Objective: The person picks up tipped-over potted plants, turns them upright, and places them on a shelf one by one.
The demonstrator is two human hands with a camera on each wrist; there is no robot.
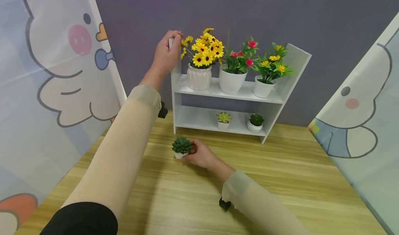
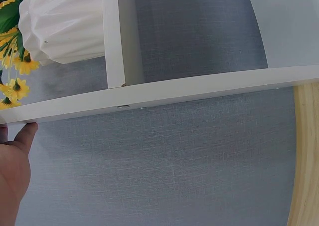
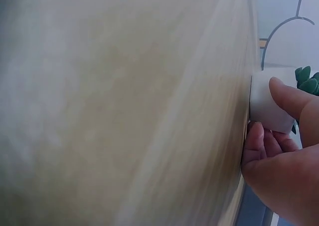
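A white two-tier shelf [image 1: 218, 94] stands against the grey backdrop. My left hand [image 1: 168, 53] grips the top of its left side panel; in the left wrist view, the thumb lies against the panel's edge [image 2: 164, 92]. On the tabletop before the shelf, a dark green succulent [image 1: 182, 145] sits in a small white pot [image 3: 269, 101]. My right hand [image 1: 202, 154] holds that pot from its right side, thumb on one side and curled fingers on the other. Part of the pot is hidden behind the thumb in the right wrist view.
The upper tier carries yellow flowers in a ribbed pot [image 1: 199, 77], pink flowers in a white pot [image 1: 232, 79] and a smaller yellow-flowered plant [image 1: 265, 87]. Below stand a light green succulent [image 1: 223, 119] and a dark one in a round pot [image 1: 255, 124]. Cartoon-printed panels flank the wooden table [image 1: 187, 200].
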